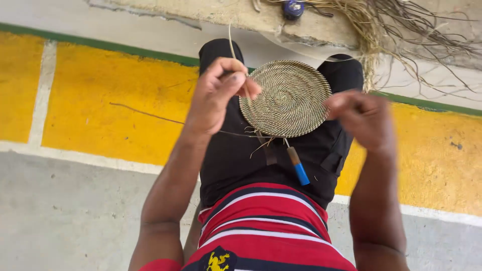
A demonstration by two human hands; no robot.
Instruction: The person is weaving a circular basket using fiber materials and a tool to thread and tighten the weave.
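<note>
While the left hand [221, 93] pinches a thin straw strand [232, 42] at the rim of the round woven mat [288, 98] on the lap, the right hand [364, 120] is closed, on what I cannot tell. Judging by this, a stitch is being pulled; it needs steady tension. A blue-handled tool [297, 165] hangs from the mat's lower edge. Below is a yellow-painted concrete floor [110, 100], with loose straw [401, 35] ahead.

1. Coiled woven disc [287, 99]: round, flat, tan with dark spiral stitching; it faces up, tilted slightly, between the two sets of fingers, with its left rim touching the left fingertips.
2. Pale fibre strand [231, 42]: thin, straight, rising upward from the pinching left fingers.
3. Tool with blue-tipped handle [296, 165]: hangs below the disc's near rim, beneath and between the fingers.
</note>
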